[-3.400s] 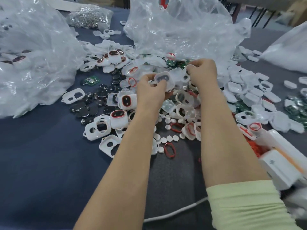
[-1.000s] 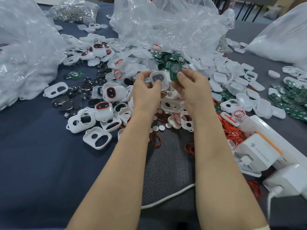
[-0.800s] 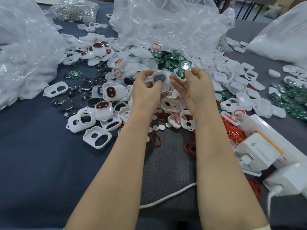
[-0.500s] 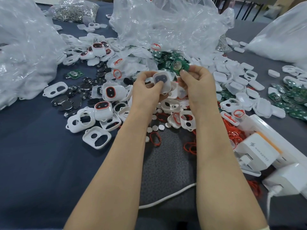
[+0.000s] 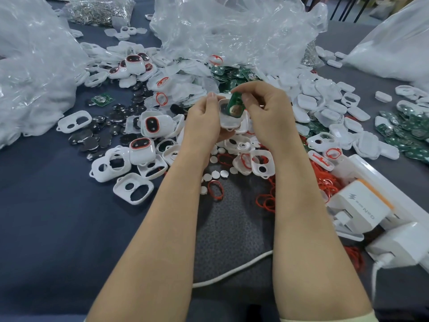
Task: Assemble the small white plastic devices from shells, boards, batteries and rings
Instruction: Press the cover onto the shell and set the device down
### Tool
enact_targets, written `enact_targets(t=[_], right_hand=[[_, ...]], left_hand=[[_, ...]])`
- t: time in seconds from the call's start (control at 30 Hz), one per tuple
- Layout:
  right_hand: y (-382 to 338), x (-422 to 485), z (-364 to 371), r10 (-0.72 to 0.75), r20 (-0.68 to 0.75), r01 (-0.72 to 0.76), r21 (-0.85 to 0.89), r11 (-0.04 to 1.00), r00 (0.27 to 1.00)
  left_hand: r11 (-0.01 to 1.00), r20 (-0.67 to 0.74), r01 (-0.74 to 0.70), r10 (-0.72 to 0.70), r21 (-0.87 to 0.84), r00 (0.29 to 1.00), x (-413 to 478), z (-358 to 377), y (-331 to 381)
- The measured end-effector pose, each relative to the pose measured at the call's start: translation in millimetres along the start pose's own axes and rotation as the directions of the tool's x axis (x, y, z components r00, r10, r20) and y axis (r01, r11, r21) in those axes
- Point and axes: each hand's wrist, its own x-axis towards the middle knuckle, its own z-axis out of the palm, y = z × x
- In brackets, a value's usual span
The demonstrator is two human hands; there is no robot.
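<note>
Shell (image 5: 228, 117), white and open side up, sits cupped in the left hand (image 5: 204, 122) in the head view, above the heap of loose parts on the dark table (image 5: 46, 228), probably so its cavity faces the person. The right hand (image 5: 269, 112) pinches a green board (image 5: 234, 102) by its upper edge and tilts it down into the shell's mouth, its lower end touching or just inside the rim. Both hands are closed on their parts, fingertips nearly meeting over the shell. Seating the board flat looks like the step in hand.
</note>
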Motion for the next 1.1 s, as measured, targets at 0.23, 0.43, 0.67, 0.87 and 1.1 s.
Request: enact_targets(t=[0.23, 0.43, 0.67, 0.87, 1.1], right_hand=[[2.2, 0.8, 2.9, 0.003, 0.046, 0.002, -0.103, 0.995, 0.999], [2.2, 1.0, 4.3, 0.013, 0.075, -0.005, -0.114, 0.993, 0.997], [3.4, 1.3, 7.6, 0.003, 0.075, 0.007, -0.131, 0.991, 0.997], [2.0, 1.6, 8.8, 0.009, 0.066, 0.000, -0.141, 0.990, 0.998], [3.5, 1.2, 9.2, 0.004, 0.065, 0.007, -0.169, 0.986, 0.998]], left_hand=[[1.000, 0.008, 0.011, -0.011, 0.006, 1.000, -1.6, 0.9, 0.3], [1.000, 0.008, 0.010, -0.010, 0.007, 1.000, -0.7, 1.1, -0.4], [1.000, 0.007, 0.001, -0.001, 0.028, 1.000, -0.9, 1.0, -0.4], [0.999, 0.005, 0.003, -0.003, 0.034, 1.000, -1.0, 1.5, 0.4], [0.999, 0.001, -0.002, 0.002, 0.051, 1.000, -1.0, 1.2, 0.0]])
